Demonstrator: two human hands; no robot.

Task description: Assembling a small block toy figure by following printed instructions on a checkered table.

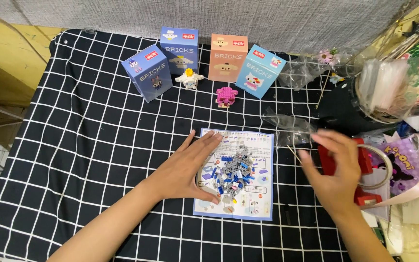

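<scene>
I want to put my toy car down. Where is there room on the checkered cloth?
The cloth is bare on its left side, beside the left hand and below the boxes. There is also a bare strip between the boxes and the instruction sheet. The right side, around the right hand, is crowded with bags and clutter.

A black cloth with a white grid (pixel 93 145) covers the table. On it, a pale blue instruction sheet (pixel 263 145) bears grey, blue and white bricks (pixel 233 173). Beyond the sheet stand two blue boxes (pixel 147 73), a peach box (pixel 227 57), a light-blue box (pixel 260 71) and a pink brick figure (pixel 227 96).
</scene>
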